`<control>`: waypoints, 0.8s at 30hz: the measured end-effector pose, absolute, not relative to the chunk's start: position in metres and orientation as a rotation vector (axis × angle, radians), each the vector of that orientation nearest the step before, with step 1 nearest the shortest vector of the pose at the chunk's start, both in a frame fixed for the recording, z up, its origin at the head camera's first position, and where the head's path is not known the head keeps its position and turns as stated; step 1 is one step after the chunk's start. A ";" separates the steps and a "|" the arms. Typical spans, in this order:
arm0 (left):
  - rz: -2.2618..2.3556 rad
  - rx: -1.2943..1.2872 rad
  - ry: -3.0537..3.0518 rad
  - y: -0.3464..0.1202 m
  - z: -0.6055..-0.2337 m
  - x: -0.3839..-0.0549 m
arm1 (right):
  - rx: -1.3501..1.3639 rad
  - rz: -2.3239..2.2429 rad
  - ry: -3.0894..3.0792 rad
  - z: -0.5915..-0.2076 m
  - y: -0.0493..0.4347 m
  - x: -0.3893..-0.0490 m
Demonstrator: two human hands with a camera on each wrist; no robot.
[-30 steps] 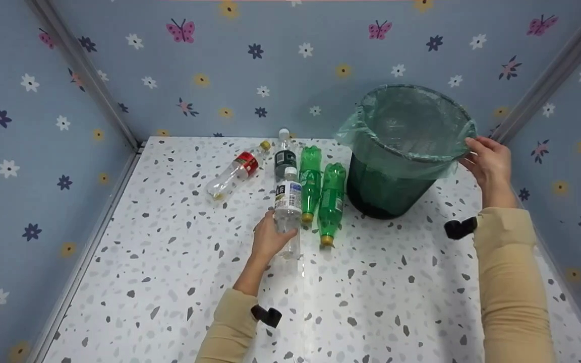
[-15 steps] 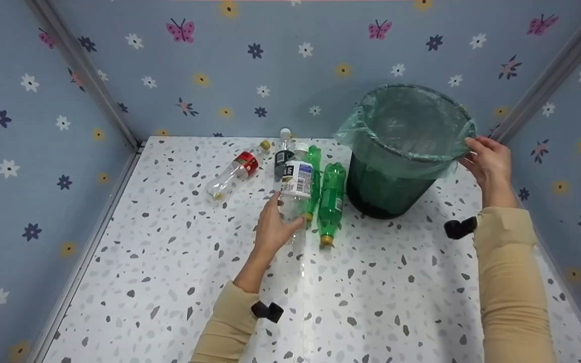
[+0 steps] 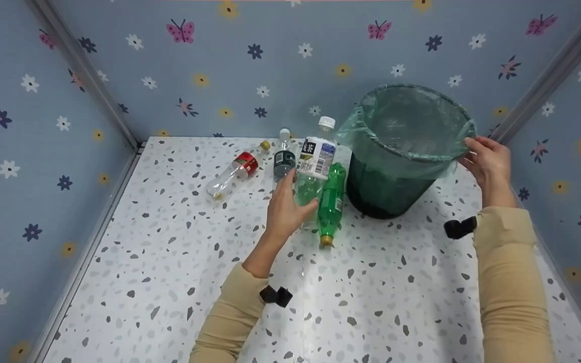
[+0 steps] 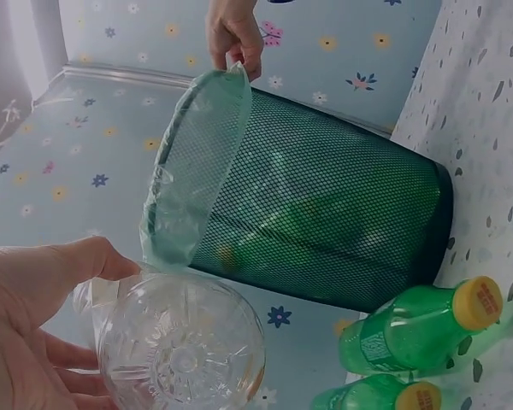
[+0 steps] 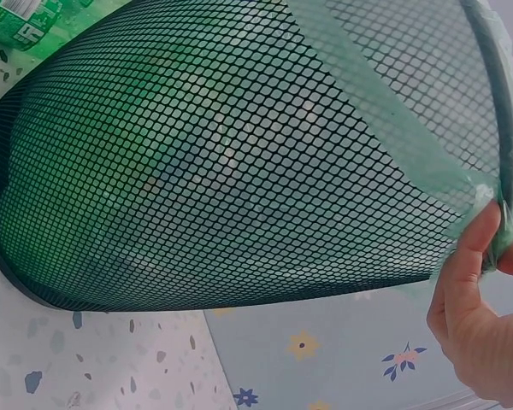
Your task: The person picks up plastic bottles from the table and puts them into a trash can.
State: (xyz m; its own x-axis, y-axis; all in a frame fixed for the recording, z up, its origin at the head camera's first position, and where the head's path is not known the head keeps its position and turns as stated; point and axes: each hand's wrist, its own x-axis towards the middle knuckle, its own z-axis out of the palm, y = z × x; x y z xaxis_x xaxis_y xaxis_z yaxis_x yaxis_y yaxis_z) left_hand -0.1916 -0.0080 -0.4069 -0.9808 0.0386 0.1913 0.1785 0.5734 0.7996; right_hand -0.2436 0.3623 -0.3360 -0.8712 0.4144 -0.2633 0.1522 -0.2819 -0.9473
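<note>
My left hand (image 3: 286, 210) grips a clear plastic bottle (image 3: 316, 159) with a white cap and a white label, cap end pointing away. In the left wrist view the bottle's ridged base faces the camera, raised off the table. My right hand (image 3: 487, 159) pinches the rim of a dark mesh trash bin (image 3: 389, 189), over the pale green bag (image 3: 411, 159) that lines it. Behind the held bottle lies a green bottle, mostly covered in the head view; another green bottle (image 3: 332, 206) with a yellow cap lies beside the bin. Green bottles show through the mesh in the left wrist view.
A clear bottle with a red label (image 3: 240, 169) lies at the back left. Next to the held bottle lies another clear one with a dark label (image 3: 284, 156). Flowered walls (image 3: 250, 65) enclose the speckled white table (image 3: 169, 282) at the back and sides.
My left hand has lifted the clear bottle and carried it right and away, over the green bottles towards the bin. My right hand stays at the bin's rim.
</note>
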 end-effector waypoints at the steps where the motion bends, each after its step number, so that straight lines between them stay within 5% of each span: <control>1: -1.357 -0.190 -2.653 -0.006 -0.404 -0.193 | -0.716 2.276 -1.772 -0.336 0.362 -0.244; 24: -0.938 -0.425 -2.753 0.034 -0.325 -0.231 | -0.737 2.255 -1.799 -0.336 0.363 -0.245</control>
